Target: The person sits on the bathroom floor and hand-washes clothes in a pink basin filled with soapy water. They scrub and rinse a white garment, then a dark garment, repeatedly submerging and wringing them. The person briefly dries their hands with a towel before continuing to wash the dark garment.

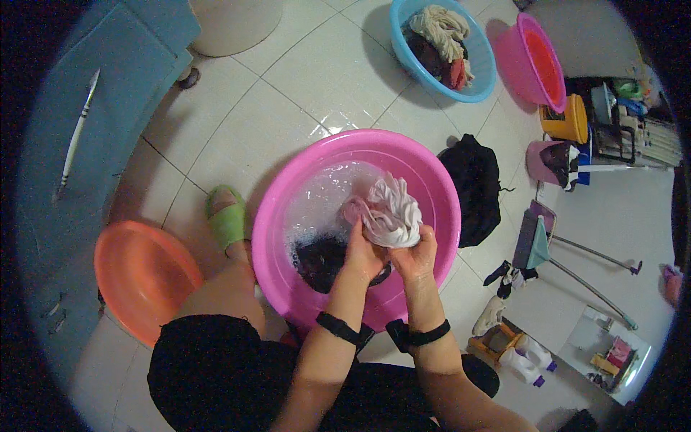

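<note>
A bunched wet white and pale pink cloth (393, 213) is held by my two hands above a large pink plastic basin (356, 141). My left hand (364, 254) grips its lower left side. On its lower right side, my right hand (417, 254) is closed round the folds. Soapy water (324, 200) with foam lies in the basin, and a dark cloth (321, 262) sits in it, partly under my left forearm. Black straps circle both wrists.
A blue basin (402, 59) of clothes stands ahead, beside a pink basin (513, 65). Black fabric (472, 189) lies right of the wash basin. An orange basin (146, 275) and my green slipper (227, 224) are at left. Brooms, a yellow bucket (575, 119) and plastic bottles (526, 367) are at right.
</note>
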The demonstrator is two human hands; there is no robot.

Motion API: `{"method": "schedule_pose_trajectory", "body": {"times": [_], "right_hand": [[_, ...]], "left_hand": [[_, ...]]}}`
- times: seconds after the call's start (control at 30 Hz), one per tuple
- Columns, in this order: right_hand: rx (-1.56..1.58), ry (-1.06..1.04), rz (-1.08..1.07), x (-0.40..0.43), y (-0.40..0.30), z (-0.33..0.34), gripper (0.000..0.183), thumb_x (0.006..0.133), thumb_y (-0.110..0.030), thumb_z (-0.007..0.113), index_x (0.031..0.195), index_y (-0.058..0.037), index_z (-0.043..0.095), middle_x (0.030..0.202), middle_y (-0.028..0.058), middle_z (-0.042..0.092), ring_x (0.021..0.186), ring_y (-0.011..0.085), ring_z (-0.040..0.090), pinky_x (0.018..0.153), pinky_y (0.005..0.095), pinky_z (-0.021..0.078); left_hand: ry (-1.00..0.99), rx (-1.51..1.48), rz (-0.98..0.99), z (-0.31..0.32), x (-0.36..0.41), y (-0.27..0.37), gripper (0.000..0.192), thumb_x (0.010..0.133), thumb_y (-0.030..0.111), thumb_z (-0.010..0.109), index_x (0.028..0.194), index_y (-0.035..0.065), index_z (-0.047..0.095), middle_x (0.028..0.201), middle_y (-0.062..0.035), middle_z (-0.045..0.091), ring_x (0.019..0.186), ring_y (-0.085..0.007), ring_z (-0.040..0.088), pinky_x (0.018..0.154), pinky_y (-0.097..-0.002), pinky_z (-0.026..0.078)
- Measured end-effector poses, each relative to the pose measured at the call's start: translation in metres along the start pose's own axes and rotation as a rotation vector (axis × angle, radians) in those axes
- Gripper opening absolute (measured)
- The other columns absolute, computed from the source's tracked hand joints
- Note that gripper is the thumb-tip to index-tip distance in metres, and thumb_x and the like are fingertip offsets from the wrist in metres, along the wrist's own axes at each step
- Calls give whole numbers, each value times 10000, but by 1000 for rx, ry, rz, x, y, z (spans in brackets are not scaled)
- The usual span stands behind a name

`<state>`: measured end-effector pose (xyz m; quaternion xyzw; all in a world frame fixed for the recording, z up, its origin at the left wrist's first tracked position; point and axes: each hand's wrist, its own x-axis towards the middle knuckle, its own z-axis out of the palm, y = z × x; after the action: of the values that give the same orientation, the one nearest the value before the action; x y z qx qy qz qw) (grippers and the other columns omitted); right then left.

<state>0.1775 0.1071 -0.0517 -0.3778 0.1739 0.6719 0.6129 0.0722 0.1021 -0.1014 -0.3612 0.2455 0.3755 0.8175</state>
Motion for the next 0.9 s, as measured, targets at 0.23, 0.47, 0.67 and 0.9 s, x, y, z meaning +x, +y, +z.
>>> {"method": "schedule_pose_trajectory", "body": {"times": [0.23,0.47,0.67,0.9], "right_hand": [[-28,-100,-163,-17,-12,-18,538,721,-17,544,1257,-52,501,1260,141,556,1189,318,511,1059,490,375],[-1167,464,173,18,-21,-90,420,817,-196,704,1200,-82,575,1096,77,610,1027,245,583,905,379,467],[-1702,110,-835,79,-28,-96,578,800,-341,676,1302,-94,531,1245,238,545,1128,440,520,918,536,435],[-2532,-413,-459,89,42,-96,536,766,-265,670,1288,-209,564,1395,195,418,1268,431,389,1030,519,353]], "left_hand": [[36,407,881,24,-22,21,503,931,302,568,1319,3,458,1312,-124,509,1211,-229,478,1043,-364,345],[560,388,743,-2,-14,34,554,896,337,615,1322,40,423,1370,-102,446,1257,-232,418,1065,-383,293],[407,236,308,-64,11,29,732,944,511,451,1458,28,254,1470,-142,355,1333,-299,362,1096,-420,284],[260,197,498,-77,16,33,687,933,491,493,1443,71,305,1490,-141,322,1402,-272,256,1145,-393,169]]}}
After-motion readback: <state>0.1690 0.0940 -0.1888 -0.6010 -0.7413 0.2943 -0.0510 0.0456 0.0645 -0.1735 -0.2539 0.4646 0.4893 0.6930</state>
